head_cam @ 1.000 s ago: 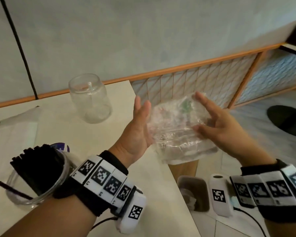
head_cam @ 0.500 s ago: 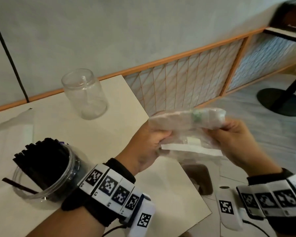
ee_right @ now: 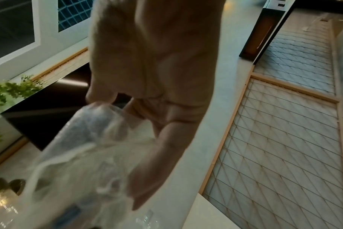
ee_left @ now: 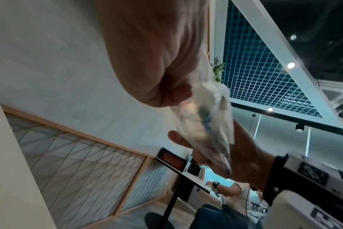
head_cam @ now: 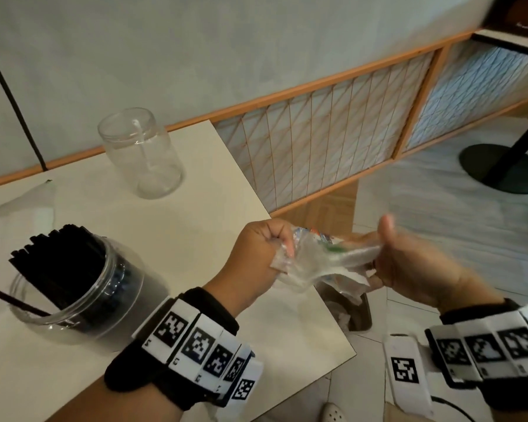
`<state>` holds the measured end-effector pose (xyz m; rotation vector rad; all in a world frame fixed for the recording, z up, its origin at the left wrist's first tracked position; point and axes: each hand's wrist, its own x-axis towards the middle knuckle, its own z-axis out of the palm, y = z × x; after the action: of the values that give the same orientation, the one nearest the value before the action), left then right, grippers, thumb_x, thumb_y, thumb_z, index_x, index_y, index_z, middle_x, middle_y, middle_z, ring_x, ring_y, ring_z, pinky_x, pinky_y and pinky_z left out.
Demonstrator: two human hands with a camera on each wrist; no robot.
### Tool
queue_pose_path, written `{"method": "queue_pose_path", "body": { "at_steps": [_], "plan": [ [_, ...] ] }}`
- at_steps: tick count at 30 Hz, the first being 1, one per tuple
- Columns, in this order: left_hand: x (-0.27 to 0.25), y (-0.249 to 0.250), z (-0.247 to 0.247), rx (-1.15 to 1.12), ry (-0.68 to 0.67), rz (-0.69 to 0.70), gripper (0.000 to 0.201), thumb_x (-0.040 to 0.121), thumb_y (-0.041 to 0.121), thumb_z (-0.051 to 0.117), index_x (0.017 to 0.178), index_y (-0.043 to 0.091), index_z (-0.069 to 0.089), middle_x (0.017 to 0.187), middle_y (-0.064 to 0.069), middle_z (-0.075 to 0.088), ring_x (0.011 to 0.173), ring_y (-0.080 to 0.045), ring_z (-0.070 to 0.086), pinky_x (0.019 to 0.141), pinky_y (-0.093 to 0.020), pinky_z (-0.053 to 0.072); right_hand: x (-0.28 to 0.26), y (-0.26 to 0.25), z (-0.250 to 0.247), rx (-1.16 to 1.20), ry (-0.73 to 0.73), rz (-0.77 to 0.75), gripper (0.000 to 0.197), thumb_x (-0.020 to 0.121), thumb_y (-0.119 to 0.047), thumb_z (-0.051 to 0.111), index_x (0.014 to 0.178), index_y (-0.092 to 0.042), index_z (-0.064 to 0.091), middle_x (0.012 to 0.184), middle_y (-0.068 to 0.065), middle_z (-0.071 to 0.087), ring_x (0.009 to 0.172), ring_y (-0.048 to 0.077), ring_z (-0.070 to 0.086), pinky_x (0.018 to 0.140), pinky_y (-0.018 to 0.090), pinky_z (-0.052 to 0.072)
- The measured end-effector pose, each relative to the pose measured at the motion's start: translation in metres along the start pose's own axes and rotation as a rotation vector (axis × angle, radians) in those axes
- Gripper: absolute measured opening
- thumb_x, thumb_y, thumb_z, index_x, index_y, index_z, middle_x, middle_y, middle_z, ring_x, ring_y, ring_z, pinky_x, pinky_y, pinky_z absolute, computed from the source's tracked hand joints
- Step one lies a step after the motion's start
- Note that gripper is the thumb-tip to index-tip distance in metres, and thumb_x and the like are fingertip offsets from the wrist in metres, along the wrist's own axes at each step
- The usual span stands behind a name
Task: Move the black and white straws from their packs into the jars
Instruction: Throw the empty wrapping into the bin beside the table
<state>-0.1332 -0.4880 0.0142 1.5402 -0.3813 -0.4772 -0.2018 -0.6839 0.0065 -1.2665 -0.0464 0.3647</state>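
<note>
A crumpled clear plastic pack hangs between both hands, off the table's right edge. My left hand is fisted round its left end. My right hand grips the right end with the thumb raised, and is blurred. The same pack shows in the left wrist view and fills the lower left of the right wrist view. A clear jar at the table's front left is packed with black straws. A second clear jar at the back holds one white straw.
The cream table ends just right of my left wrist. A small brown bin with crumpled wrap stands on the floor under the pack. Another clear pack lies at the table's left. A black table base stands at the far right.
The pack, held flat between open palms a second ago, has been folded and squeezed into a twisted wad. Both hands have closed round it and dropped lower, over the bin.
</note>
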Motion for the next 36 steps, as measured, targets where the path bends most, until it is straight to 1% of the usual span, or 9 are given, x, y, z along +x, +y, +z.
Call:
{"method": "queue_pose_path", "body": {
  "at_steps": [3,5,8,14,16,19,22,27,36],
  "plan": [
    [0.004,-0.012,0.020,0.041,0.139,-0.015,0.037,0.064,-0.005,0.044,0.043,0.023,0.055,0.070,-0.010,0.059,0.070,-0.021,0.055,0.065,-0.026,0.046,-0.005,0.003,-0.013,-0.132,0.079,0.000,0.047,0.043,-0.041,0.089,0.084,-0.019,0.077,0.092,0.008,0.074,0.075,0.019,0.070,0.060,0.023,0.055],
    [0.003,-0.022,0.037,0.048,0.179,-0.059,0.045,0.070,-0.012,0.046,0.046,0.025,0.057,0.075,-0.010,0.058,0.075,-0.025,0.053,0.064,-0.031,0.045,-0.009,0.004,-0.025,-0.153,0.176,-0.010,0.023,0.062,-0.009,0.079,0.079,-0.023,0.077,0.088,0.002,0.074,0.073,0.017,0.069,0.062,0.022,0.056],
    [0.000,-0.033,0.068,0.029,0.182,-0.156,0.049,0.079,-0.016,0.046,0.053,0.023,0.058,0.078,-0.004,0.060,0.075,-0.023,0.057,0.059,-0.029,0.047,-0.017,0.011,-0.053,-0.197,0.356,-0.014,0.049,0.076,0.019,0.055,0.069,-0.025,0.076,0.081,-0.004,0.074,0.069,0.011,0.068,0.061,0.020,0.056],
    [-0.006,-0.074,0.113,0.125,0.090,-0.325,0.033,0.083,0.007,0.060,0.097,0.036,0.054,0.104,0.007,0.060,0.093,-0.012,0.060,0.076,-0.019,0.051,-0.027,0.039,-0.098,-0.318,0.675,0.048,0.028,0.084,0.008,0.054,0.071,-0.013,0.067,0.078,0.005,0.068,0.071,0.016,0.062,0.064,0.024,0.051],
    [-0.009,-0.090,0.122,0.256,0.234,-0.328,0.041,0.085,0.010,0.058,0.116,0.034,0.047,0.111,0.011,0.053,0.103,-0.006,0.052,0.076,-0.007,0.040,-0.025,0.060,-0.113,-0.360,0.767,0.099,0.025,0.086,0.003,0.055,0.073,-0.016,0.066,0.084,0.007,0.066,0.076,0.017,0.060,0.070,0.026,0.050],
    [-0.013,-0.108,0.125,0.392,0.510,-0.367,0.050,0.084,0.009,0.056,0.131,0.021,0.041,0.129,0.004,0.046,0.116,-0.008,0.040,0.096,-0.019,0.034,-0.019,0.098,-0.135,-0.427,0.873,0.192,0.016,0.088,-0.006,0.056,0.090,-0.017,0.068,0.102,0.006,0.064,0.095,0.023,0.061,0.088,0.038,0.051],
    [-0.015,-0.130,0.124,0.625,0.554,-0.441,0.056,0.083,0.017,0.056,0.136,0.018,0.038,0.140,-0.002,0.040,0.129,-0.018,0.035,0.106,-0.032,0.030,-0.011,0.140,-0.152,-0.601,0.831,0.287,0.030,0.088,-0.006,0.053,0.117,-0.007,0.062,0.116,0.010,0.061,0.105,0.027,0.058,0.092,0.036,0.046],
    [-0.016,-0.154,0.124,0.965,0.425,-0.537,0.079,0.076,0.053,0.029,0.147,0.023,0.013,0.158,0.000,0.004,0.145,-0.018,0.001,0.116,-0.040,0.005,0.017,0.213,-0.172,-0.720,0.700,0.423,0.042,0.085,-0.003,0.052,0.126,-0.003,0.054,0.124,0.022,0.056,0.105,0.035,0.057,0.082,0.031,0.043],
    [-0.022,-0.169,0.129,1.197,0.375,-0.504,0.080,0.074,0.050,0.024,0.148,0.029,0.000,0.158,0.005,-0.010,0.144,-0.018,-0.013,0.115,-0.038,-0.005,0.047,0.317,-0.195,-0.687,0.603,0.644,0.053,0.082,-0.001,0.055,0.134,-0.003,0.045,0.134,0.025,0.044,0.117,0.039,0.047,0.095,0.037,0.041]
  ]
}}
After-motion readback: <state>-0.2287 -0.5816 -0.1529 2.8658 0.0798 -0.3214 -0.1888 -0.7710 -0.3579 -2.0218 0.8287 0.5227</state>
